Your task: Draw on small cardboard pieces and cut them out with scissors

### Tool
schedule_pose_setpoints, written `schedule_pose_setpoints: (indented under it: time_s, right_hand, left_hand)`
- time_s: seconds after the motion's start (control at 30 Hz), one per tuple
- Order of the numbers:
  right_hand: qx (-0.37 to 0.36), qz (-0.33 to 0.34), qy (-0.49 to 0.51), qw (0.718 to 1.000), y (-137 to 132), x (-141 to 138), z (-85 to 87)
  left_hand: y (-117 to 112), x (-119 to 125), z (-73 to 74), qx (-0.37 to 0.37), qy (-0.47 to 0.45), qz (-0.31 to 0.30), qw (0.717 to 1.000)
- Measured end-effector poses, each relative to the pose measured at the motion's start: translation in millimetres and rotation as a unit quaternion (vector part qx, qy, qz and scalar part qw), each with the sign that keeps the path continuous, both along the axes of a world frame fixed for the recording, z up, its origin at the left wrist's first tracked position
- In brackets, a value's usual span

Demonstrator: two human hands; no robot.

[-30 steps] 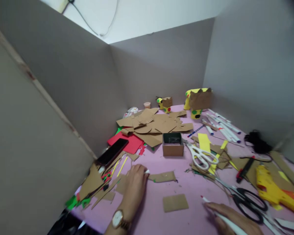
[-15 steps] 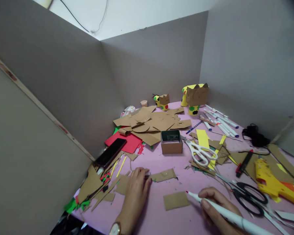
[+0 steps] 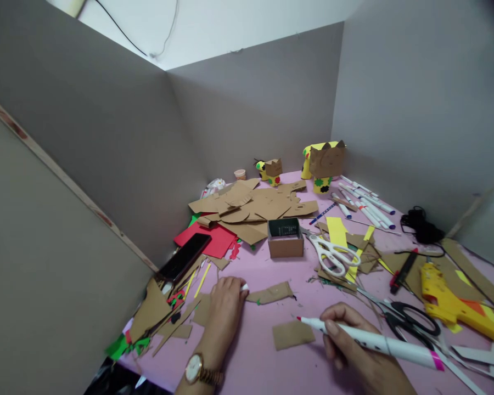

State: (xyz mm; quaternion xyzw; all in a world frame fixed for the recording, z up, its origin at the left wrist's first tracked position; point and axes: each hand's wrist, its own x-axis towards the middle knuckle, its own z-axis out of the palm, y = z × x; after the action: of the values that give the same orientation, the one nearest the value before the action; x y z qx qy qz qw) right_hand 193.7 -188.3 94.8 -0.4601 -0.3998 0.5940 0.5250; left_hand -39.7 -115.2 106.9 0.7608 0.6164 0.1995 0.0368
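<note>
My right hand [image 3: 349, 334] grips a white felt-tip marker [image 3: 379, 341] with a pink end band. Its bare pink-red tip hovers at the upper edge of a small cardboard rectangle [image 3: 293, 336] lying flat on the table. Whether tip and cardboard touch, I cannot tell. My left hand [image 3: 227, 302], with a watch at the wrist, rests on the table left of the rectangle. Its fingers are curled, and a small white cap-like piece [image 3: 244, 287] pokes out from them. Beside those fingertips lies a cardboard strip [image 3: 270, 293] with frayed ends.
Beyond the hands stand an open small box [image 3: 286, 248] and a heap of cardboard pieces [image 3: 255, 206]. White-handled scissors [image 3: 333, 255], black-handled scissors [image 3: 415, 321] and a yellow glue gun [image 3: 447, 302] lie right. A phone [image 3: 185, 257] lies left. Grey panels [image 3: 259, 109] enclose the table.
My right hand has brought the marker leftward, so its tip is now over the cardboard's upper edge. My left hand has shifted slightly, showing more of the small white piece and the watch.
</note>
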Motion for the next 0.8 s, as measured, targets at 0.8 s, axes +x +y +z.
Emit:
schedule_pose_setpoints:
  time_s: [0.8]
  right_hand:
    - [-0.005, 0.053, 0.072, 0.996, -1.8, -14.3, 11.9]
  left_hand:
    - [-62.7, 70.3, -1.7, -0.179, -0.47, -0.174, 0.846]
